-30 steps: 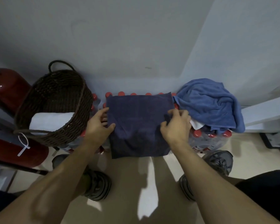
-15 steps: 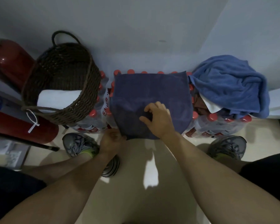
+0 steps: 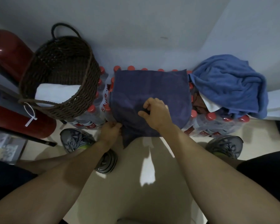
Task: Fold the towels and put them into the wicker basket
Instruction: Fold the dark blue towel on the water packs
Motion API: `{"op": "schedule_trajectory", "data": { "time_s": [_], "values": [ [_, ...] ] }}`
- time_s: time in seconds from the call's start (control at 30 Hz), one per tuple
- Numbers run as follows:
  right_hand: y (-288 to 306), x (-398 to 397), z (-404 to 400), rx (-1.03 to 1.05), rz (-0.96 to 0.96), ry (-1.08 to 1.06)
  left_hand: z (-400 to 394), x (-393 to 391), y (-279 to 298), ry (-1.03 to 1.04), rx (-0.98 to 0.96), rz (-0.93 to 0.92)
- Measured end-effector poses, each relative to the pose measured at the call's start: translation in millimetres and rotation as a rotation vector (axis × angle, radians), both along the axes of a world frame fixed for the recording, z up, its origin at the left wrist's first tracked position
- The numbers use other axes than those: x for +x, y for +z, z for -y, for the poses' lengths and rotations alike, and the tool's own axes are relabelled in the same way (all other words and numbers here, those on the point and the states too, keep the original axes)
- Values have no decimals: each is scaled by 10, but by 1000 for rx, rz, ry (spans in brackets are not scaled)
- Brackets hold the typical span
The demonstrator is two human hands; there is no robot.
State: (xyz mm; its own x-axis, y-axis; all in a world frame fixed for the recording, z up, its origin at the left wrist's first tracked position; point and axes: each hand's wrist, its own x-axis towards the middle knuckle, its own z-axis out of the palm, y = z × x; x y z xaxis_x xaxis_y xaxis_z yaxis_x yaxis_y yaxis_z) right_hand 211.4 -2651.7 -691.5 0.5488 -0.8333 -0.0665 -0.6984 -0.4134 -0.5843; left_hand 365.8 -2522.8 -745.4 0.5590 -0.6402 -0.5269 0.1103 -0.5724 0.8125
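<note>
Your left hand (image 3: pixel 111 132) has dropped from the side to the near corner of the dark towel (image 3: pixel 149 94) and pinches it. Your right hand (image 3: pixel 155 113) now pinches its middle. The next fold looks ready. The towel lies on the bottles (image 3: pixel 94 113), hanging toward you, nearly square.

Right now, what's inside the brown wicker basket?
One folded white towel lies inside the brown wicker basket, against its near wall. Anything beneath the towel is hidden.

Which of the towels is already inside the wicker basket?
The white towel, folded, lies in the wicker basket; the dark navy towel and light blue towel are outside.
</note>
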Motion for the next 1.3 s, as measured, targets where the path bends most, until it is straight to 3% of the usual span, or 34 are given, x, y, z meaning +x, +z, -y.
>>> {"op": "schedule_trajectory", "data": {
  "time_s": [0.07,0.13,0.2,0.27,0.47,0.7,0.8,0.93,1.03,1.2,1.3],
  "values": [
    [131,-11,11,11,13,55,21,-12,157,21,-43,-117],
    [305,-25,34,163,74,112,81,-47,348,35,-106,-190],
    [468,-41,62,401,-1,214,189,-113,581,74,-165,-324],
    [571,-68,80,474,-89,261,301,-174,770,54,-182,-399],
    [686,-149,124,571,258,103,471,-301,1111,-35,-408,-458],
    [816,-179,379,494,457,-54,529,-224,1263,-212,-279,-228],
    [825,-146,401,461,511,-107,560,-266,1325,-168,-350,-89],
    [929,-169,379,510,574,-145,656,-296,1482,-51,-530,-193],
    [1103,-216,366,667,623,27,735,-300,1640,7,-600,-306],
    [1291,-211,333,744,700,49,770,-313,1826,-65,-624,-429],
    [1322,-228,350,720,684,16,731,-250,1872,-246,-527,-191]
  ]
}}
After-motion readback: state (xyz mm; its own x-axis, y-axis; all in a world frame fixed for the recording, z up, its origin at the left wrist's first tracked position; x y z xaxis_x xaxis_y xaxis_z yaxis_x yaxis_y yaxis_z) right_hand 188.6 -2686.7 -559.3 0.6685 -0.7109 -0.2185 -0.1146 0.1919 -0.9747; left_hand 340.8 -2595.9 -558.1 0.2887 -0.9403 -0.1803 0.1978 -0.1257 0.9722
